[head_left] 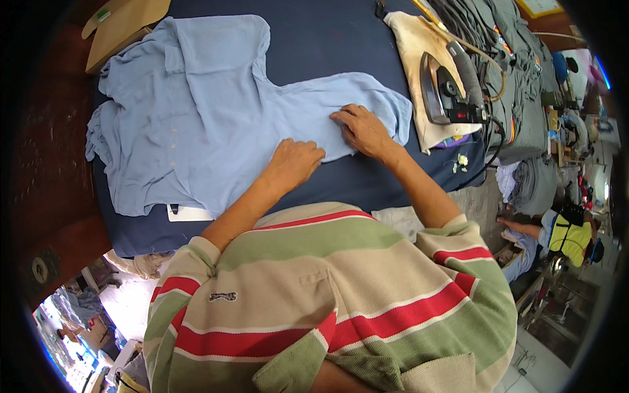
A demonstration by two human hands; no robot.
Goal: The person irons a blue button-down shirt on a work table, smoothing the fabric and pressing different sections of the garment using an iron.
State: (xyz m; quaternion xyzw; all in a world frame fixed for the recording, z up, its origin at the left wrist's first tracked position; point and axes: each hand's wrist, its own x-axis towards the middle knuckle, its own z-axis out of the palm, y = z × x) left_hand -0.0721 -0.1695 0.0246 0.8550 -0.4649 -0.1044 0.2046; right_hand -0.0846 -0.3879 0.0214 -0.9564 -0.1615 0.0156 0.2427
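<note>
A light blue button-up shirt lies spread on the dark blue table cover, with one sleeve reaching out to the right. My left hand is at the sleeve's near edge, its fingers curled together on the cloth. Further along the sleeve, my right hand rests on top, fingers bent and a little apart. Soft creases run through the fabric around both hands. Small buttons line the middle of the shirt.
An iron stands on a cream cloth pad at the right, its cord trailing. Dark grey garments are piled beyond it. A cardboard box sits at the far left corner. A person in a yellow vest is off to the right.
</note>
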